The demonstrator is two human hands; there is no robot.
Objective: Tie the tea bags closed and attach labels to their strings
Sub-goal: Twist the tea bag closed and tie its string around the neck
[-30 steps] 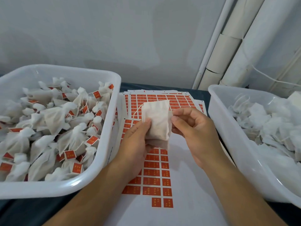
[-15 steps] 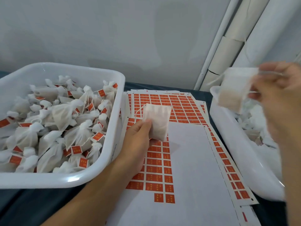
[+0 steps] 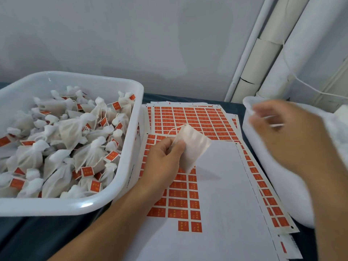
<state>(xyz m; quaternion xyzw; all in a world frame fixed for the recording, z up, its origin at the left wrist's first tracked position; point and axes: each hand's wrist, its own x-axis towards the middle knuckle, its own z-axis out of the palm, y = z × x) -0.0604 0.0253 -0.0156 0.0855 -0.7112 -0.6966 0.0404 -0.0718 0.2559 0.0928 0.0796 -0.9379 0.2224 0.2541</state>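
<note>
The left hand [image 3: 165, 157] pinches a white tea bag [image 3: 192, 147] by its left edge, thumb and fingers curled onto the fabric, and holds it tilted above the label sheets [image 3: 222, 185]. A thin string [image 3: 174, 129] loops out from the bag's upper corner. The bag's top is not tied and no label hangs from its string.

The right hand [image 3: 288, 136] is in the air over the near rim of the right tub [image 3: 282, 194], heavily blurred. Its fingers point left, and a pale streak shows at the fingertips, but I cannot tell whether it grips anything or is released.

The label sheets lie spread on the dark counter [image 3: 37, 238] between the two tubs. The top sheet is mostly bare white backing, with red labels [image 3: 178, 200] remaining in a block at its left side; the sheets beneath, further back, carry full rows of red labels.

The left tub [image 3: 75, 204], white plastic, is heaped with tied tea bags [image 3: 75, 132], many with a red label on the string. The right tub holds more white bags, blurred. White pipes [image 3: 263, 53] run up the wall behind.
</note>
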